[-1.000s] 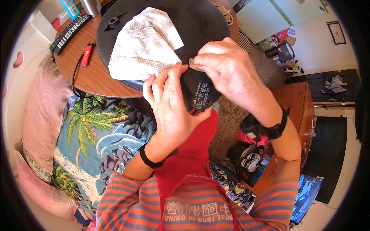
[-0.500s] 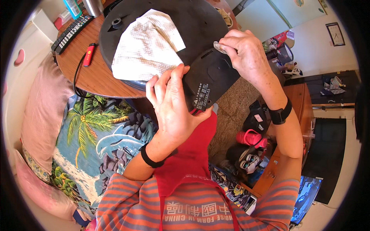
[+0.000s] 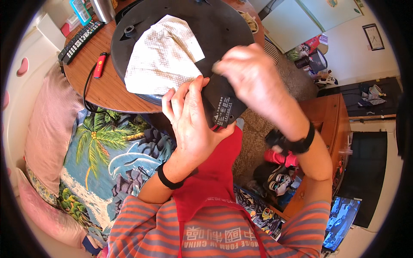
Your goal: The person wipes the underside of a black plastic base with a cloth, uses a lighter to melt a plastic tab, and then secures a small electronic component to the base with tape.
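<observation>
A round black appliance (image 3: 228, 32) lies underside up on the round wooden table, with a small foot and a printed label (image 3: 223, 111) on it. A flap-like black section juts toward me past the table edge. My left hand (image 3: 189, 116) grips this section, fingers on top and thumb at its near edge. A white textured paper towel (image 3: 163, 60) lies folded over the appliance beside my left fingertips. Smeared by motion, my right hand (image 3: 249, 71) is above the jutting section, its fingers bunched together. What they pinch cannot be made out now.
On the wooden table (image 3: 124, 103) are a remote control (image 3: 79, 43), a red lighter (image 3: 100, 64) and a dark cord. A metal cup (image 3: 103, 9) stands behind them. To the left is a bed with a dolphin-print cover (image 3: 129, 161); a wooden cabinet (image 3: 320, 155) stands at the right.
My right hand has moved left across the jutting section. Earlier it pinched a small pale, shiny wad near the slot at its right. My left hand has stayed about where it was.
</observation>
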### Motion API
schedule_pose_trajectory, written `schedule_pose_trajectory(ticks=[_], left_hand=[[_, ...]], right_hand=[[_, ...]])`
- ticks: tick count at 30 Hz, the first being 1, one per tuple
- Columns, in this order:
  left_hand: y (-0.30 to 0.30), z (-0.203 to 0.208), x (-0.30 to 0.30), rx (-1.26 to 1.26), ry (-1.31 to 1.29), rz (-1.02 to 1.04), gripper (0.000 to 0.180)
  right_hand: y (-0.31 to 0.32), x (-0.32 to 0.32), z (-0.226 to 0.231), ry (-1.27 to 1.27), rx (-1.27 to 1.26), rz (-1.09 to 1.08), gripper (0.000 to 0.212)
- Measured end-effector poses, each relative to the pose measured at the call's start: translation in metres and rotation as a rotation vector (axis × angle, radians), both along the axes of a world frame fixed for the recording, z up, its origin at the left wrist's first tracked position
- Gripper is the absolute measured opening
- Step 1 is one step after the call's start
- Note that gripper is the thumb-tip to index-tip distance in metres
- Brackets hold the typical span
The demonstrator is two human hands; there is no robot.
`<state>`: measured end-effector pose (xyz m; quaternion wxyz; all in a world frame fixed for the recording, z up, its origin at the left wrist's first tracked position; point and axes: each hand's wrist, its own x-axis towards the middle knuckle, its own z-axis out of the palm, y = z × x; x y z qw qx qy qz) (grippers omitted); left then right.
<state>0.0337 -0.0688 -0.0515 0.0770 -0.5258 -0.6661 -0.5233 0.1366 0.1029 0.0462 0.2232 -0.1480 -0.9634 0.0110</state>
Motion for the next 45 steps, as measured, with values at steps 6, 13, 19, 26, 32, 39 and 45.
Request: schedule_pose_trajectory(ticks=[6, 13, 19, 26, 32, 39, 45], left_hand=[[-0.006, 0.003, -0.003, -0.063, -0.018, -0.018, 0.119], [-0.005, 0.004, -0.005, -0.064, 0.004, -0.020, 0.118], [-0.008, 0.004, -0.006, -0.057, 0.030, -0.019, 0.114], [-0.006, 0.006, -0.003, -0.080, 0.066, -0.004, 0.110], [-0.007, 0.010, 0.000, -0.145, 0.057, 0.032, 0.110], [-0.007, 0.004, -0.003, -0.068, 0.067, -0.018, 0.110], [-0.010, 0.009, -0.001, -0.087, 0.081, 0.025, 0.109]], right_hand=[[-0.001, -0.012, -0.005, -0.029, 0.003, 0.136, 0.013], [0.064, 0.075, 0.024, 0.014, -0.326, -0.326, 0.016], [0.027, 0.080, 0.013, 0.187, -0.540, -0.333, 0.015], [0.025, 0.028, -0.003, 0.096, -0.102, -0.039, 0.003], [0.008, 0.070, 0.007, -0.004, -0.202, 0.018, 0.003], [0.039, 0.026, -0.005, 0.108, -0.108, 0.027, 0.005], [0.006, 0.062, 0.005, 0.036, -0.233, -0.029, 0.007]])
